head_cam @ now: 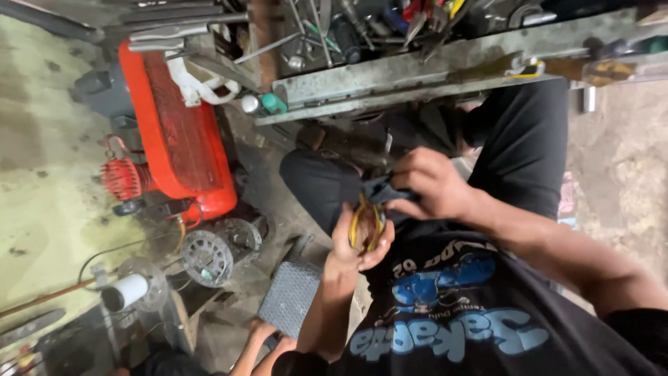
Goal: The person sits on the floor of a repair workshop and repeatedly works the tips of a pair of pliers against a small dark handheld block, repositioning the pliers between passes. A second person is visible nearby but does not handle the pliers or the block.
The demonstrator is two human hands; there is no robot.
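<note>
I sit with my black-trousered knees in front of me. My left hand (358, 240) is closed around a small bundle of yellow wires (363, 221), held above my lap. My right hand (431, 184) sits just above it and pinches a black part (381, 189) at the top of the bundle. The two hands nearly touch. What the wires join to is hidden by my fingers. My black shirt with blue print (452, 313) fills the lower right.
A red machine with a finned end (174, 132) lies on the floor at the left. A grey metal rail (417, 73) crowded with hand tools crosses the top. Round perforated metal discs (207, 257), a white cylinder (126, 291) and a grey textured block (289, 298) lie below. Another person's arm (261, 341) shows at the bottom.
</note>
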